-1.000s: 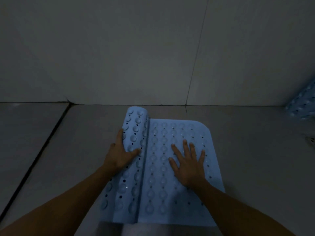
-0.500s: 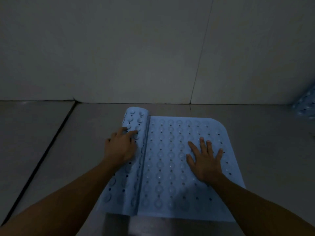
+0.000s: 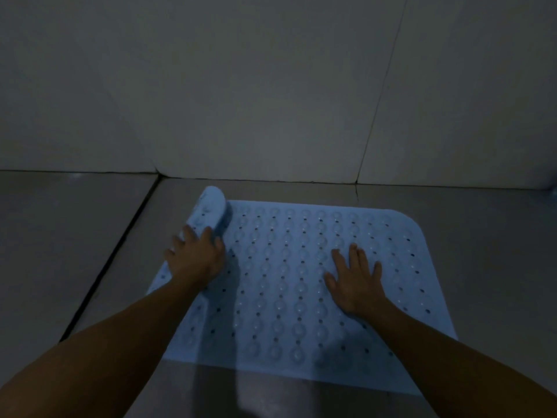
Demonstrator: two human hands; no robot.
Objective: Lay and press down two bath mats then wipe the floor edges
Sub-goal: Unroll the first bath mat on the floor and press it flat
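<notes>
A light blue bath mat (image 3: 289, 282) with rows of bumps and small holes lies on the grey tiled floor. Most of it is flat; its left end is still a narrow roll (image 3: 209, 211). My left hand (image 3: 196, 254) rests on top of that roll with fingers spread over it. My right hand (image 3: 355, 279) lies flat on the right part of the mat, fingers straight and splayed. A sliver of a second blue mat (image 3: 554, 191) shows at the right edge of the view.
Pale wall panels (image 3: 271, 101) rise just beyond the mat's far edge. A dark floor joint (image 3: 111, 260) runs diagonally to the left of the mat. Bare grey floor (image 3: 482, 267) lies on the right.
The mat has unrolled further to the left, and the roll is now much thinner. My left hand moved left with it. My right hand stays flat on the mat.
</notes>
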